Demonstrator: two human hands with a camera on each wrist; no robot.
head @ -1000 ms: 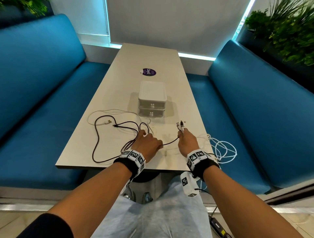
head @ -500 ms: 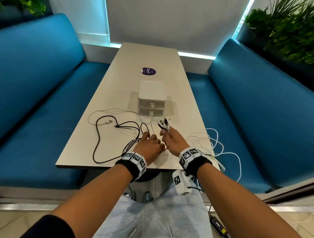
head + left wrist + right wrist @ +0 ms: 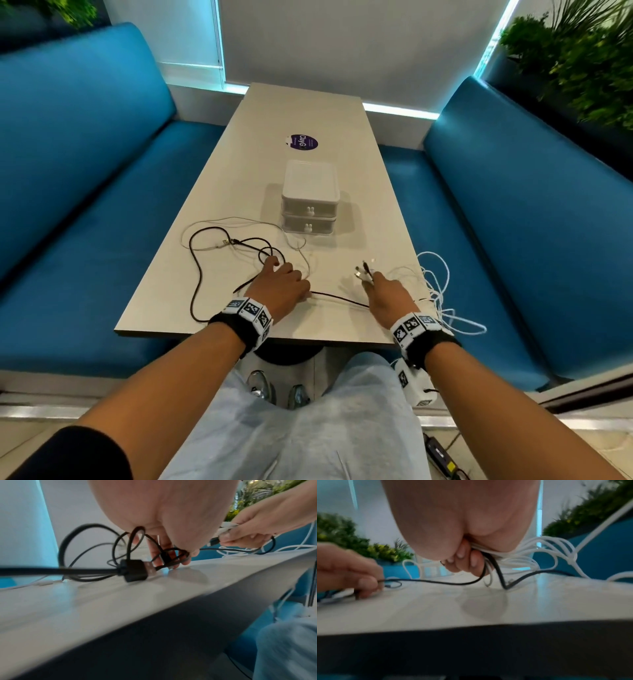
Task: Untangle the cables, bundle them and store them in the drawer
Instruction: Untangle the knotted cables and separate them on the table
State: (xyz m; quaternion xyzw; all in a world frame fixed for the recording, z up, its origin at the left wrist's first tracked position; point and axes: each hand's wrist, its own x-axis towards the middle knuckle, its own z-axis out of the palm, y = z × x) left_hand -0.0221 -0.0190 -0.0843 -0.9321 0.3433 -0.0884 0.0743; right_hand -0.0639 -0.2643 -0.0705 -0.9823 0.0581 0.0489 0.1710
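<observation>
A black cable (image 3: 339, 298) loops over the left of the table (image 3: 233, 192) and runs between my hands. My left hand (image 3: 284, 277) presses down on the tangle, its thumb and finger pinching the black cable (image 3: 426, 581). A black USB plug (image 3: 135, 570) lies just in front of the left fingers (image 3: 157, 559). My right hand (image 3: 373, 281) grips a bunch of cable ends (image 3: 363, 272), white and black. The white cables (image 3: 432, 294) trail from it in loops over the table's right edge. The two-drawer white box (image 3: 310, 202) stands beyond both hands, drawers closed.
A thin white cable (image 3: 239, 219) curves across the table toward the drawer box. A purple sticker (image 3: 301, 142) lies farther back. Blue benches (image 3: 85, 205) flank the table on both sides. My knees sit below the near edge.
Half a second ago my right hand was beside the left. It has since drawn back to the right with the cable ends, stretching the black cable between the hands. The left hand barely moved.
</observation>
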